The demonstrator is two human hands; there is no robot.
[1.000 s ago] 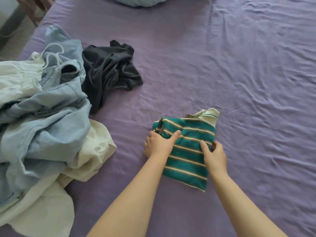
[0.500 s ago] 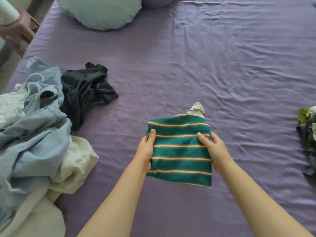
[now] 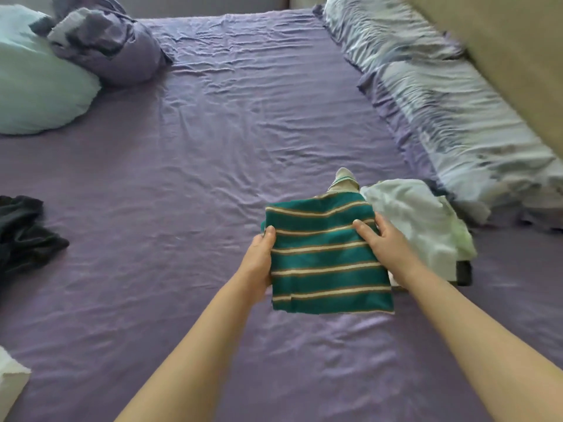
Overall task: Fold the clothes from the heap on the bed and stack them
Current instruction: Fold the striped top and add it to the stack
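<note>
— While she holds it up like that, what exactly has she got?

— A folded green striped shirt [image 3: 327, 257], teal with thin cream and tan bands, its pale collar poking out at the far end. It is lifted clear of the bed [image 3: 213, 184], over the right half of the purple sheet.

— Both hands on it?

— Both. Her left hand [image 3: 259, 260] grips the left edge, thumb on top and the fingers curled underneath. Her right hand [image 3: 385, 242] clasps the right edge the same way, thumb lying across a stripe.

— And what is that pale thing beside it?

— A stack of clothes [image 3: 426, 226], just beyond and to the right of the shirt. A whitish, faintly green garment lies on top, and something dark shows under its near corner. I cannot tell from here whether the shirt touches it.

— Further out?

— A dark garment [image 3: 21, 233] lies crumpled at the left edge of the bed, well apart from her hands. A bit of white cloth [image 3: 12, 382] peeps in at the lower left corner. At the head of the bed sits a light blue pillow [image 3: 36, 89], with a bunched purple cover [image 3: 112, 44] against it. A rumpled, pale striped quilt [image 3: 441, 111] runs along the right side, next to a beige wall [image 3: 518, 56].
</note>
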